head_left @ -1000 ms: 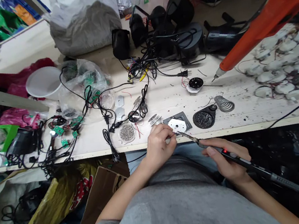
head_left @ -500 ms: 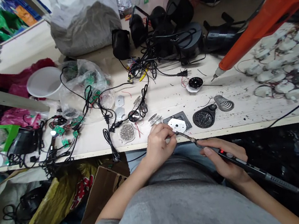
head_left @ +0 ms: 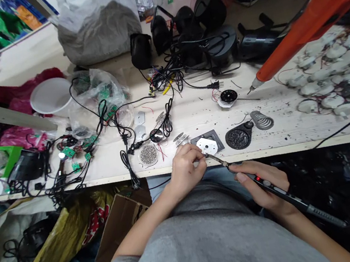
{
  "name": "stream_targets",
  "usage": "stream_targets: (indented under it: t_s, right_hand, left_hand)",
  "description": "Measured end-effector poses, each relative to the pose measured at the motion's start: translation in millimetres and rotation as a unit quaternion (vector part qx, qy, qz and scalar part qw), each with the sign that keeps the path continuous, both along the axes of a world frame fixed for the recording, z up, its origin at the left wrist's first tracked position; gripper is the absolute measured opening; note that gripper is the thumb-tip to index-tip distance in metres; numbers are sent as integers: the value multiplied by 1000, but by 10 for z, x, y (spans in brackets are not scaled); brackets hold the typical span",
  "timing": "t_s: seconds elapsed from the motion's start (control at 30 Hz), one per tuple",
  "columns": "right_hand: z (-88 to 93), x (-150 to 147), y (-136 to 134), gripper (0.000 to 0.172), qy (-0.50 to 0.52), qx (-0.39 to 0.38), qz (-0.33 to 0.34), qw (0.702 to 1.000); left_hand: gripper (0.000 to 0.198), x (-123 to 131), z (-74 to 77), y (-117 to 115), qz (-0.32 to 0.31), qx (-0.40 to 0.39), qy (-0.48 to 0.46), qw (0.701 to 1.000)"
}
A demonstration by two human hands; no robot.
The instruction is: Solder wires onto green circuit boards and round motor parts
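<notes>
Long tabletop (head_left: 193, 119) crowded with parts. Heap of wired white discs (head_left: 330, 78) at right, orange electric tool (head_left: 311, 23) lying above it. Metal coil (head_left: 262, 120) beside round black holder (head_left: 238, 138). Right hand (head_left: 262, 183) gripping soldering iron (head_left: 272, 188), tip at lower edge of white plate (head_left: 207, 145), which sits on dark square frame (head_left: 216, 135). Left hand (head_left: 186, 171) closed in pinch by plate; anything held too small to tell.

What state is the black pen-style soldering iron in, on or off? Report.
On, apparently: a red light glows on the soldering iron held in the right hand.
</notes>
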State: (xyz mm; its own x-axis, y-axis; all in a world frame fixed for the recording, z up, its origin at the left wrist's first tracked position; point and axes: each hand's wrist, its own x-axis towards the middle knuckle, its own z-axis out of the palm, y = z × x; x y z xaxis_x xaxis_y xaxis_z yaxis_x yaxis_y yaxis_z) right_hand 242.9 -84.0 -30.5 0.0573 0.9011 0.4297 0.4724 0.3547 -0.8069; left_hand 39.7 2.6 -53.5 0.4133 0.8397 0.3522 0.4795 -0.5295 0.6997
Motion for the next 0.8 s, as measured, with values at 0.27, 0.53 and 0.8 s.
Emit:
stream_targets:
  t_s: [0.27,0.53,0.8]
  right_hand:
    - [-168,17,-66,16,58,-71,-40,995]
    - [-214,35,-131,14,169,-78,-76,980]
    - [-266,246,-256,19,62,-3,-180,982]
  left_hand:
    - [17,-30,52,-12,-4,-36,3,999]
    - [18,-85,148,-1,-29,-74,19,997]
    - [19,-115,162,10,-32,-80,13,996]
